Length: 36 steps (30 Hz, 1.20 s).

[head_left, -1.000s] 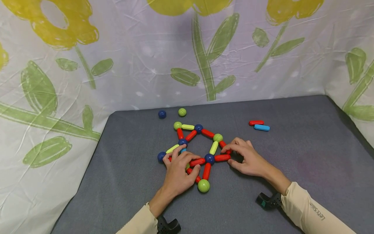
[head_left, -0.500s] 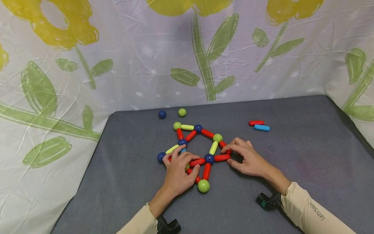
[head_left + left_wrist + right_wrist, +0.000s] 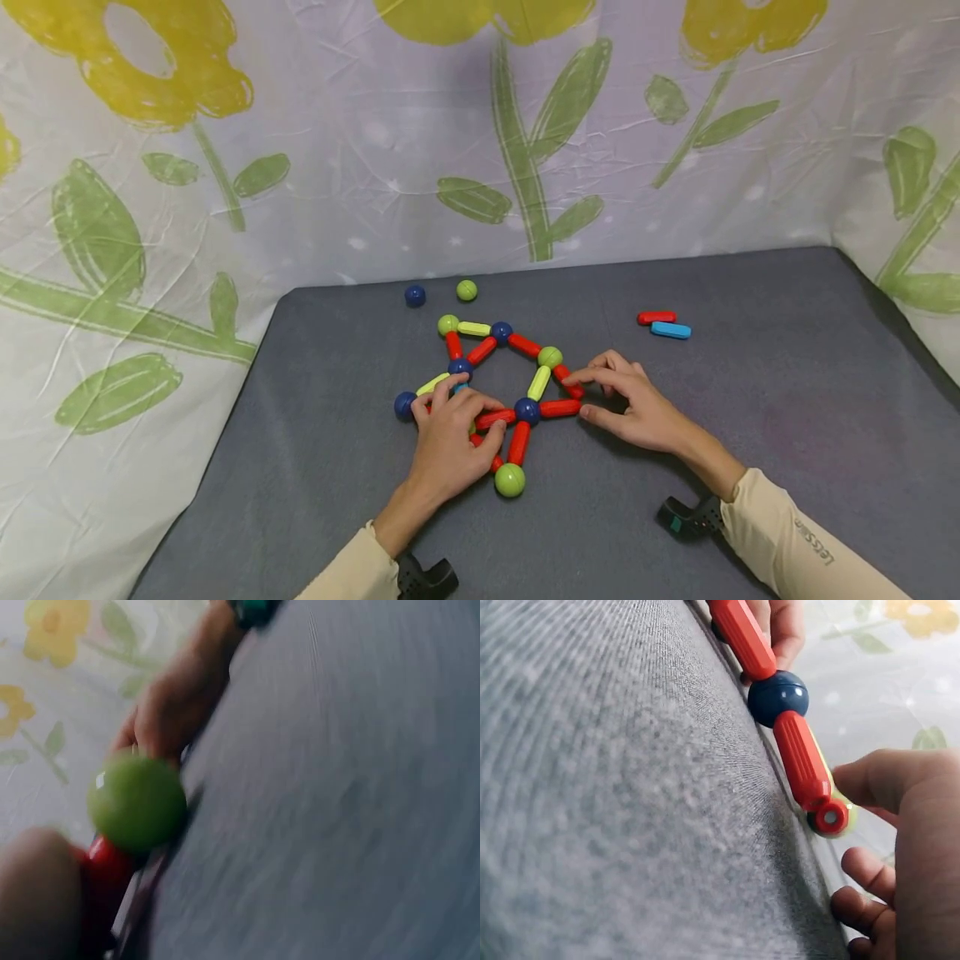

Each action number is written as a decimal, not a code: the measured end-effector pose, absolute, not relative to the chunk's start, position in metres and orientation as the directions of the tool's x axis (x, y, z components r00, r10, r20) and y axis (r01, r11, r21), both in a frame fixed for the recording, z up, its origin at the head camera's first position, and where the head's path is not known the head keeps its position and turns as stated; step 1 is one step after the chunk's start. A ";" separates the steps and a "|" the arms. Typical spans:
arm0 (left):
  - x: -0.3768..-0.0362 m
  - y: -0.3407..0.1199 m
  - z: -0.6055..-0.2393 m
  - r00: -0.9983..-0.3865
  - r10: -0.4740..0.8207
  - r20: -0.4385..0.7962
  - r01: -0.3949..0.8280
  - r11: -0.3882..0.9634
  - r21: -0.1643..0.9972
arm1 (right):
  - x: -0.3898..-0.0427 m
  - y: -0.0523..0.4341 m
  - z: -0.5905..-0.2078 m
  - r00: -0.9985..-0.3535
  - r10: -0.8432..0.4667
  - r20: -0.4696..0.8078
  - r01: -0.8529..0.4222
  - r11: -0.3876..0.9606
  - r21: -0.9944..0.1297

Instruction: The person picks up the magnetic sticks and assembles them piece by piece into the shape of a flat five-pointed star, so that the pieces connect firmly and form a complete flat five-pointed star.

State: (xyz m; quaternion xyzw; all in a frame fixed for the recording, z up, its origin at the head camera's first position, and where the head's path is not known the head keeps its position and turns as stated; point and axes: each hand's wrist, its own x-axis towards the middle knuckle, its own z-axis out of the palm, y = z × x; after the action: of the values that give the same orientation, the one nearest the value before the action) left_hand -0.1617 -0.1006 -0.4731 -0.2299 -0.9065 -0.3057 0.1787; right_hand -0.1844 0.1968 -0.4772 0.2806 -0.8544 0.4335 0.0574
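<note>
A flat frame of magnetic rods and balls lies on the grey cloth in the head view, with red rods [image 3: 518, 443], yellow rods and a central blue ball [image 3: 527, 410]. My left hand [image 3: 447, 442] grips its left part and hides some rods and a green ball there. At the near corner sits a green ball [image 3: 510, 480], large in the left wrist view. My right hand [image 3: 633, 406] is at the right side, its thumb and index near the free ends of two red rods. In the right wrist view, one red rod [image 3: 802, 757] lies beside the fingertips; contact is unclear.
Behind the frame lie a loose blue ball [image 3: 415, 296] and a green ball [image 3: 467, 290]. A loose red rod [image 3: 656, 317] and a blue rod [image 3: 671, 331] lie farther right. A flower-printed curtain [image 3: 337, 167] stands along the table's back edge.
The magnetic frame has slid slightly left together with my left hand. My right hand has stayed almost in place, with the index slightly straighter and the red rod ends shifted leftward from it.
</note>
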 end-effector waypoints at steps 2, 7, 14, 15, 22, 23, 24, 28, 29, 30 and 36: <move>-0.165 -0.107 -0.470 -0.830 0.347 0.437 0.540 0.696 0.473 | -0.185 0.196 -0.477 -0.841 -0.417 0.346 -0.522 0.451 -0.724; -0.176 -0.127 -0.468 -0.821 0.421 0.386 0.569 0.667 0.482 | -0.191 0.194 -0.476 -0.856 -0.388 0.341 -0.489 0.396 -0.777; -0.183 -0.159 -0.472 -0.774 0.466 0.428 0.631 0.615 0.472 | -0.214 0.183 -0.472 -0.898 -0.359 0.254 -0.388 0.373 -0.843; -0.185 -0.163 -0.472 -0.768 0.470 0.435 0.638 0.612 0.466 | -0.219 0.181 -0.472 -0.900 -0.357 0.249 -0.382 0.374 -0.845; -0.195 -0.184 -0.474 -0.746 0.486 0.455 0.663 0.605 0.441 | -0.267 0.155 -0.467 -0.911 -0.358 0.203 -0.336 0.362 -0.870; -0.196 -0.188 -0.474 -0.747 0.482 0.458 0.662 0.610 0.436 | -0.274 0.149 -0.466 -0.912 -0.361 0.194 -0.326 0.352 -0.877; -0.197 -0.192 -0.475 -0.747 0.479 0.461 0.660 0.617 0.428 | -0.281 0.144 -0.465 -0.914 -0.362 0.182 -0.313 0.346 -0.884; -0.199 -0.203 -0.476 -0.746 0.459 0.482 0.655 0.637 0.406 | -0.304 0.125 -0.463 -0.920 -0.365 0.144 -0.280 0.355 -0.892; -0.199 -0.205 -0.476 -0.748 0.454 0.485 0.651 0.644 0.402 | -0.310 0.120 -0.463 -0.920 -0.367 0.141 -0.279 0.358 -0.891; -0.200 -0.206 -0.476 -0.748 0.452 0.486 0.650 0.647 0.400 | -0.315 0.116 -0.462 -0.919 -0.369 0.139 -0.280 0.363 -0.889; -0.204 -0.209 -0.477 -0.777 0.447 0.443 0.618 0.676 0.402 | -0.345 0.097 -0.457 -0.902 -0.406 0.149 -0.309 0.365 -0.878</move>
State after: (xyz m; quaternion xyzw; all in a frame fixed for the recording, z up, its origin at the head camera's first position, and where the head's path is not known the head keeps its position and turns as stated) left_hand -0.2039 -0.2088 -0.4766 -0.2953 -0.9019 -0.2739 0.1560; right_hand -0.3450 0.0971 -0.4567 0.2168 -0.8250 0.5199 -0.0464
